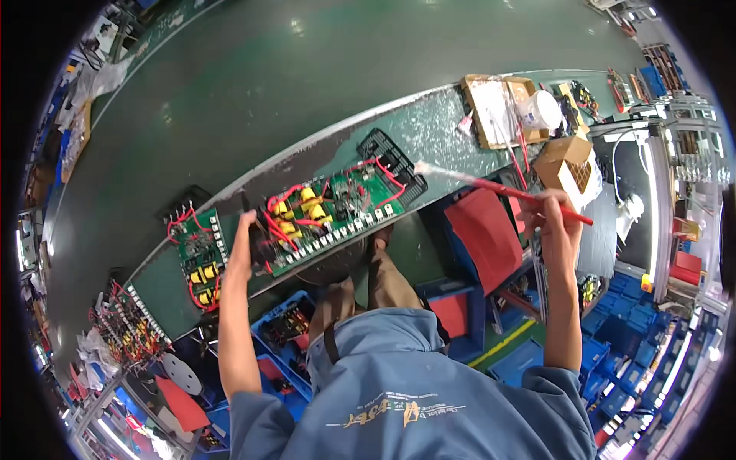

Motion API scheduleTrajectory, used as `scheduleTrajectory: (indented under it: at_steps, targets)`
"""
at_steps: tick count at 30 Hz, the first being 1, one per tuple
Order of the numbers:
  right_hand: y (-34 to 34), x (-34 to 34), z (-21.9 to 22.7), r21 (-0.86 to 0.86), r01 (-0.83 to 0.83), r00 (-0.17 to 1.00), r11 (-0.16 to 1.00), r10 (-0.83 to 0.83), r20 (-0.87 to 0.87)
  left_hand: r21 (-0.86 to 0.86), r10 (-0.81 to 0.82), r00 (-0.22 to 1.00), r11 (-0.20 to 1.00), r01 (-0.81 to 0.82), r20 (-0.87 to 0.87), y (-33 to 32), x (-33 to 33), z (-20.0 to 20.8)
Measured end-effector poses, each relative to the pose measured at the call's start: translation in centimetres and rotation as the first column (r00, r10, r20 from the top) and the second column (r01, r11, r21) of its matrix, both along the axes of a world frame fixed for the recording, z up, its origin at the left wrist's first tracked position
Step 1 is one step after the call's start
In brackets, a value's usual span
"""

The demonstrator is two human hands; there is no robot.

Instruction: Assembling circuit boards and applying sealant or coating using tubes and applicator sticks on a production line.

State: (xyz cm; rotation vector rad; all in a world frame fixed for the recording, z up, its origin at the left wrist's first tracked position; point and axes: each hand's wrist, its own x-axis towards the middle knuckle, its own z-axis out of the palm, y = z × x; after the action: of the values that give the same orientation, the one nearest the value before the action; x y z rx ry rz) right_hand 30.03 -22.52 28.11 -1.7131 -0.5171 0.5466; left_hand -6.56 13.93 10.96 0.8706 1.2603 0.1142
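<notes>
circuit board [337,211] near edge of bench [441,126]

A green-topped desk [437,126], its surface worn and flecked with white, runs diagonally across the room and appears curved in the wide view. Beyond it spreads a broad, glossy dark green surface [322,46] carrying small light reflections. Below, a yellow stripe [502,343] crosses the green floor [420,257]. At right, a bright light tube [654,211] stands near a white lamp [630,211], above stacked blue bins [625,330]; crowded shelving at the far left is too small to make out.
</notes>
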Motion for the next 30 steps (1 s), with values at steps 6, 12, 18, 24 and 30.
scheduleTrajectory:
  at_steps: [6, 12, 18, 24, 30]
  targets:
    - [2.0, -7.8, 0.8, -0.172, -0.13, 0.988, 0.976, 0.141, 0.058, -0.08, -0.092, 0.995, 0.992, 0.094, 0.025, 3.7, -1.2, -3.3]
    - [4.0, -9.2, 0.2, -0.299, -0.283, 0.938, 0.911, 0.329, 0.114, -0.067, -0.161, 0.987, 0.984, 0.163, 0.024, 4.4, -2.4, -4.0]
    - [3.8, -8.9, -0.3, -0.287, -0.258, 0.944, 0.923, 0.303, 0.128, -0.107, -0.345, 0.936, 0.935, 0.338, -0.062, 6.8, -3.7, -4.2]
    - [2.7, -9.3, -1.7, -0.246, -0.166, 0.976, 0.955, 0.195, 0.098, -0.133, -0.411, 0.886, 0.911, 0.39, -0.213, 9.4, -1.5, -1.6]
    - [1.5, -10.0, -2.1, -0.183, -0.134, 0.988, 0.974, 0.145, 0.048, -0.075, -0.303, 0.953, 0.951, 0.3, -0.026, 7.9, -2.7, -2.1]
